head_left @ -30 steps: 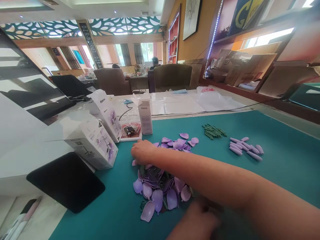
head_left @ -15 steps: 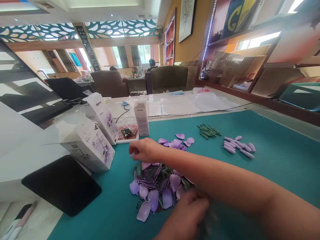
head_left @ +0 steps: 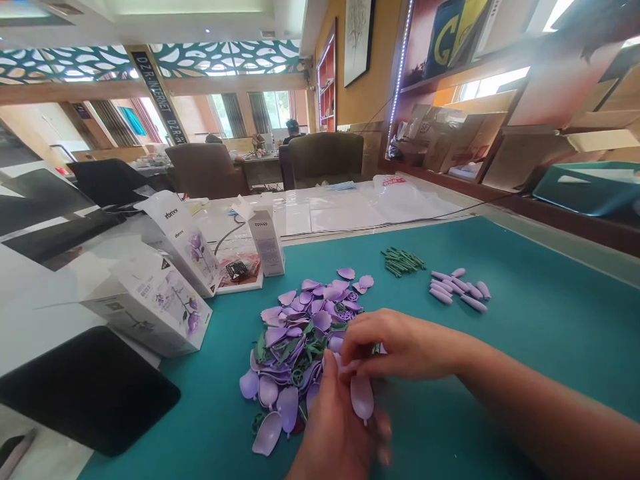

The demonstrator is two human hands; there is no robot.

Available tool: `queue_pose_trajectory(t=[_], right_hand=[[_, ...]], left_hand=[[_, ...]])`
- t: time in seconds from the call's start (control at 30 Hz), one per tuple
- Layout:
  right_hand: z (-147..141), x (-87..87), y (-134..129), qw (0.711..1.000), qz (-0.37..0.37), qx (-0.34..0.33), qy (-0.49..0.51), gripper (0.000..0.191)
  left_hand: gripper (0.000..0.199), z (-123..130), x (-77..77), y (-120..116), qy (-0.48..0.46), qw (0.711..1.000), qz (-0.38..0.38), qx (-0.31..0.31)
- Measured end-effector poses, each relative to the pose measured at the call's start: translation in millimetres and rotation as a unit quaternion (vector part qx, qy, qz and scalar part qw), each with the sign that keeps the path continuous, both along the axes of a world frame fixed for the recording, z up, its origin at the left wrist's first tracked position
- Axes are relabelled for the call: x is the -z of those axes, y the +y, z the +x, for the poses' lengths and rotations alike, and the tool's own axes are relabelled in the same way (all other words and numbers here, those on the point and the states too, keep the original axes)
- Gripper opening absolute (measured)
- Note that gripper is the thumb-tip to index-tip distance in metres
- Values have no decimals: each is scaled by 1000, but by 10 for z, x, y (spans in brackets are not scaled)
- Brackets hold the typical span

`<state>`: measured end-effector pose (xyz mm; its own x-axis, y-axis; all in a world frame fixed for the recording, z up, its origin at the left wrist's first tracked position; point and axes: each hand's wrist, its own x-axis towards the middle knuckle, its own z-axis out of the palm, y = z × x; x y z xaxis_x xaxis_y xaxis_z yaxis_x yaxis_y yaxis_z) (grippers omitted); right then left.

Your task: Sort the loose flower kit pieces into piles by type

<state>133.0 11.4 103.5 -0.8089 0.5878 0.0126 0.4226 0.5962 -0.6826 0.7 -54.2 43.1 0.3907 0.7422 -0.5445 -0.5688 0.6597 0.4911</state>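
Low over the near side of the green mat, both hands meet beside a heap of purple petals. The left hand comes up from the bottom edge, its thumb raised and its fingers curled around a pale lilac petal, whose small nub points downward. The right hand reaches in from the right, thumb and fingers pinched narrow on a lilac sliver; whether that belongs to the same petal cannot be told.

The heap spreads to the left of the hands and beyond them, with green leaf-shaped pieces and a green wheel-shaped part mixed in. Farther off on the mat, well apart from the heap, lie a bundle of green stems and, to its right, a cluster of tapered lilac pieces.

To the left stand two cartons printed with purple flowers, a wide carton in front and a tall carton just behind it. A narrow box stands upright to their right. A flat black panel lies nearest the left edge. Past the mat, a white plastic bag rests on the pale desk.
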Motion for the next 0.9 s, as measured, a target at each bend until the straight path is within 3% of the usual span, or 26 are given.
queue_pose_trajectory(t=[0.17,0.23,0.4,0.63,0.77,0.9], right_hand=[[-20,-12,1,998,-22,-62,7,12],[-56,-15,40,998,-27,-49,28,13],[-273,98,223,989,133,68,16,20],[-709,424,447,954,277,23,-114,33],[-860,466,495,932,317,9,-177,25],[-919,455,508,917,342,40,-202,20]], left_hand=[[50,-12,-28,15,11,1000,-19,-15],[48,-7,-32,25,28,999,-26,-20],[53,-14,6,13,57,998,-24,18],[48,-46,25,-17,55,995,-35,77],[51,-25,53,-20,40,995,-26,89],[49,-9,56,-14,44,995,-31,79]])
